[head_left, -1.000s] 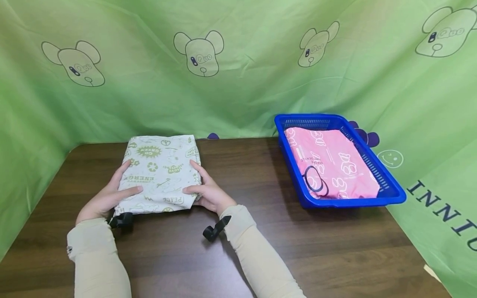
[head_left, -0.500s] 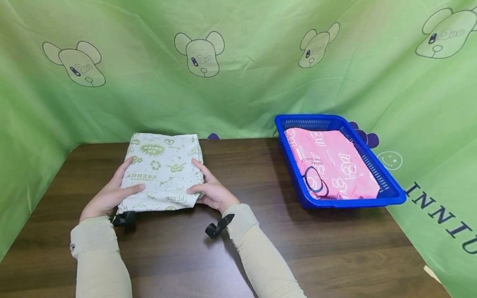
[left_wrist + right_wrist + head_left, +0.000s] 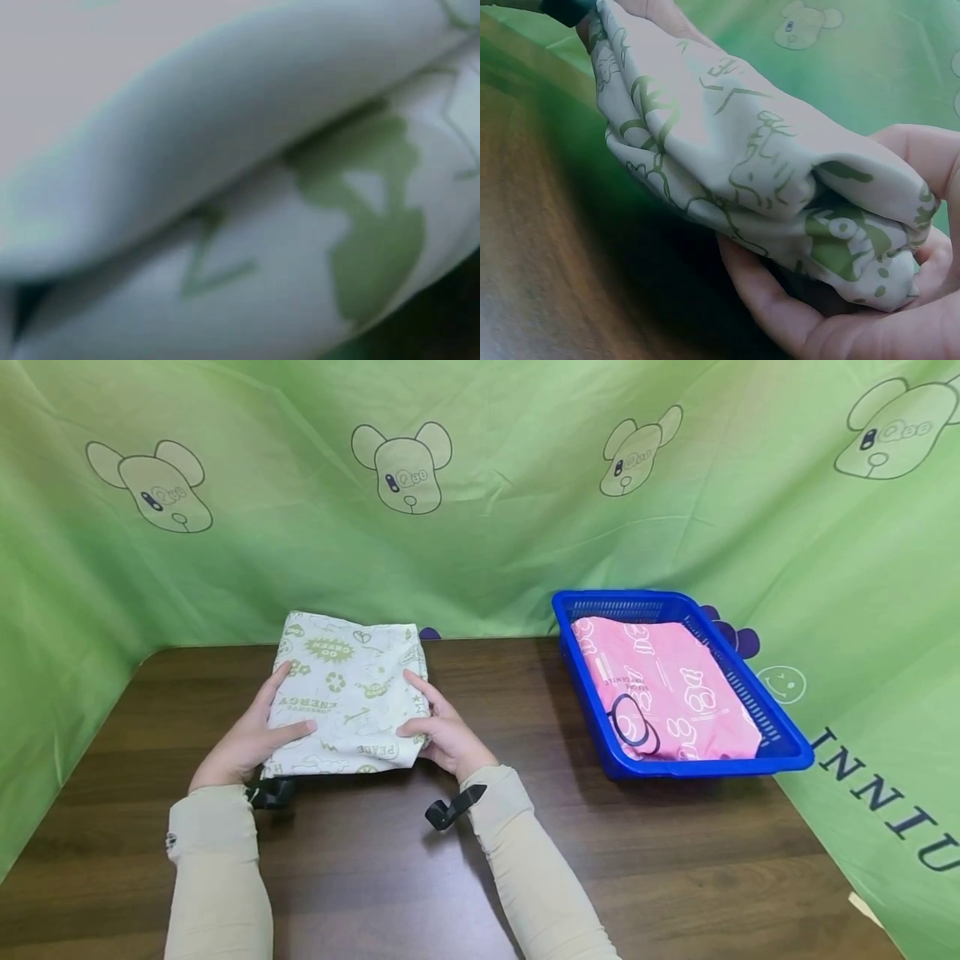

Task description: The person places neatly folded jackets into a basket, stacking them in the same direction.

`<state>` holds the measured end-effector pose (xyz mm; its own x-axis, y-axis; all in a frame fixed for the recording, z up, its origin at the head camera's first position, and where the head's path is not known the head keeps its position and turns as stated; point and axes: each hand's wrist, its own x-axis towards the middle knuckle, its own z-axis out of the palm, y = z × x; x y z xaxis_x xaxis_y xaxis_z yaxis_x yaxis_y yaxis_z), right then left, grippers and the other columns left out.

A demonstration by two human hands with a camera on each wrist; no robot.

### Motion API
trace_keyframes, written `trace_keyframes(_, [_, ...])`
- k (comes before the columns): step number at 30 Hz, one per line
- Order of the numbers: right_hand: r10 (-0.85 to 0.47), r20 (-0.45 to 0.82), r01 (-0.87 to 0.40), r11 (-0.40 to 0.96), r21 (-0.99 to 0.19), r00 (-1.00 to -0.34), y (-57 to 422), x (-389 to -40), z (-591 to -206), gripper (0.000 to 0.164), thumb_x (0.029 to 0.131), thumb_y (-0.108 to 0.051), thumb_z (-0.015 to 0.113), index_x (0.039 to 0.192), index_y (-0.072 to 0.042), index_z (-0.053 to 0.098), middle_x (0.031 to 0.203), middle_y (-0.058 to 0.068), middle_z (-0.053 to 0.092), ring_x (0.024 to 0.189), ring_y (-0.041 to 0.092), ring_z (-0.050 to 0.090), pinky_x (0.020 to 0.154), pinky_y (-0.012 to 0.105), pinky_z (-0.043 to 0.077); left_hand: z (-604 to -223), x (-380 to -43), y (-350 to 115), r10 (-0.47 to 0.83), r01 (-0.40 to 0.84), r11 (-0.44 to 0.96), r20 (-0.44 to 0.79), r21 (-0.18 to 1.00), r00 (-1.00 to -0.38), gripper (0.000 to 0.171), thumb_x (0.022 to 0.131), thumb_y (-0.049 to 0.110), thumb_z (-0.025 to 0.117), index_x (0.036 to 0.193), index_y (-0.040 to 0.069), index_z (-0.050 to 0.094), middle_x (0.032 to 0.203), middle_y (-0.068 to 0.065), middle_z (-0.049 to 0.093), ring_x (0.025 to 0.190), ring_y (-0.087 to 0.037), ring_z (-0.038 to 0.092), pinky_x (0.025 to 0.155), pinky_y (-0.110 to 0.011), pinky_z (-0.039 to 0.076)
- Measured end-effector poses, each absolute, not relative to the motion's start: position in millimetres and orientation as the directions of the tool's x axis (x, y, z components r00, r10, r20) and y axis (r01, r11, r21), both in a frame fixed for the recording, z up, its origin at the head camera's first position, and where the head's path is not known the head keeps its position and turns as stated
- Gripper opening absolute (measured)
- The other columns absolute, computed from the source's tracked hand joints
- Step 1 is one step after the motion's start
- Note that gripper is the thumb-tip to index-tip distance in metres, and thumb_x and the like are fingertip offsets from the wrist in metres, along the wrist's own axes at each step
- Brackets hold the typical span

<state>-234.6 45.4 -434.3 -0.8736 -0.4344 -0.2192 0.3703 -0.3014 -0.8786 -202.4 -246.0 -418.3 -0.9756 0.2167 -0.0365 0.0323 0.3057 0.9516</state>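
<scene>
Both hands hold a folded white cloth with green print (image 3: 348, 693) between them, over the left part of the table. My left hand (image 3: 243, 739) grips its left side, thumb on top and the other fingers partly hidden. On the opposite side my right hand (image 3: 453, 739) pinches the edge, thumb on top. The right wrist view shows the fingers (image 3: 761, 285) of that hand curled under the cloth (image 3: 742, 157), raised from the table with its layers sagging. Blurred cloth (image 3: 300, 262) fills the left wrist view.
A blue plastic basket (image 3: 798, 756) stands at the right of the brown wooden table (image 3: 375, 868), holding a folded pink cloth (image 3: 667, 685) with white drawings. Green printed fabric (image 3: 495, 543) hangs behind and beside the table. Black straps with camera mounts (image 3: 450, 810) sit at the wrists.
Both hands have carried the white cloth to the right and slightly up in the head view, keeping their grip. The basket and pink cloth stay in place.
</scene>
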Motion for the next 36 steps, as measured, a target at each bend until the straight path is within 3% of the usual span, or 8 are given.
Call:
trace_keyframes(6, [-0.372,-0.207,0.333,-0.316,-0.888,-0.905,53.2,-236.5,-428.0,0.092,0.080,0.018,0.058,0.156,-0.031,0.042,0.121,0.005,0.063,0.090,0.017,0.067,0.071,0.036,0.059,-413.4,-205.2,-233.2,0.209,0.041,0.277,-0.018,0.960,-0.978,0.107,0.092,0.011,0.075,0.164,0.032,-0.002,0.170,-0.002,-0.010,0.153,-0.030,-0.015,0.119,-0.065,0.000])
trace_keyframes(13, [-0.338,-0.186,0.299,-0.323,-0.898,-0.923,62.2,-237.9,-422.0,0.090,0.080,0.019,0.058,0.155,-0.028,0.044,0.121,0.007,0.065,0.088,0.017,0.068,0.069,0.034,0.060,-410.4,-206.9,-220.9,0.193,0.029,0.255,-0.022,0.966,-0.981,0.110,0.091,0.011,0.075,0.163,0.038,-0.004,0.169,-0.002,-0.012,0.153,-0.029,-0.009,0.120,-0.061,0.006])
trace_keyframes(17, [-0.303,-0.175,0.276,-0.330,-0.903,-0.937,67.5,-239.8,-419.6,0.089,0.078,0.019,0.058,0.154,-0.027,0.046,0.122,0.008,0.064,0.088,0.017,0.068,0.070,0.033,0.060,-410.2,-209.2,-211.7,0.188,0.010,0.236,-0.035,0.972,-0.982,0.110,0.092,0.013,0.075,0.161,0.042,-0.006,0.169,-0.005,-0.007,0.135,-0.023,0.044,0.112,-0.036,0.038])
trace_keyframes(19, [-0.287,-0.170,0.266,-0.337,-0.903,-0.943,69.9,-240.6,-418.2,0.089,0.077,0.020,0.058,0.153,-0.025,0.047,0.123,0.008,0.064,0.089,0.017,0.068,0.071,0.032,0.060,-411.0,-210.7,-207.5,0.181,0.006,0.227,-0.036,0.974,-0.983,0.109,0.092,0.013,0.075,0.161,0.042,-0.005,0.169,-0.004,-0.004,0.125,-0.021,0.051,0.100,-0.022,0.045])
trace_keyframes(21, [-0.278,-0.166,0.260,-0.347,-0.901,-0.946,71.9,-241.1,-416.9,0.088,0.077,0.020,0.057,0.153,-0.024,0.047,0.124,0.009,0.063,0.091,0.017,0.067,0.072,0.031,0.059,-411.5,-211.9,-204.2,0.177,0.020,0.221,-0.020,0.975,-0.984,0.108,0.092,0.013,0.075,0.162,0.040,-0.003,0.170,-0.001,-0.005,0.133,-0.020,0.045,0.104,-0.023,0.042])
trace_keyframes(26, [-0.267,-0.156,0.250,-0.365,-0.897,-0.951,78.2,-242.1,-413.7,0.087,0.077,0.021,0.055,0.153,-0.022,0.048,0.124,0.008,0.062,0.092,0.017,0.065,0.073,0.029,0.058,-409.5,-212.0,-197.5,0.185,0.031,0.214,-0.010,0.976,-0.983,0.108,0.092,0.012,0.075,0.162,0.042,-0.001,0.169,0.003,-0.008,0.151,-0.026,0.011,0.120,-0.052,0.021])
trace_keyframes(32, [-0.260,-0.134,0.227,-0.369,-0.901,-0.956,85.3,-243.6,-408.7,0.086,0.077,0.022,0.053,0.153,-0.018,0.047,0.129,0.010,0.058,0.098,0.017,0.062,0.076,0.028,0.057,-405.9,-211.0,-189.5,0.213,0.047,0.179,0.008,0.983,-0.977,0.106,0.093,0.011,0.074,0.161,0.046,0.001,0.169,0.003,-0.007,0.151,-0.024,0.010,0.121,-0.051,0.019])
trace_keyframes(36, [-0.249,-0.102,0.188,-0.354,-0.916,-0.963,92.5,-244.3,-403.4,0.086,0.077,0.022,0.053,0.153,-0.016,0.046,0.129,0.011,0.057,0.099,0.017,0.061,0.076,0.026,0.057,-403.7,-210.8,-182.8,0.233,0.059,0.129,0.027,0.990,-0.972,0.105,0.093,0.007,0.072,0.160,0.047,0.002,0.169,0.002,-0.002,0.146,-0.023,0.026,0.115,-0.037,0.033])
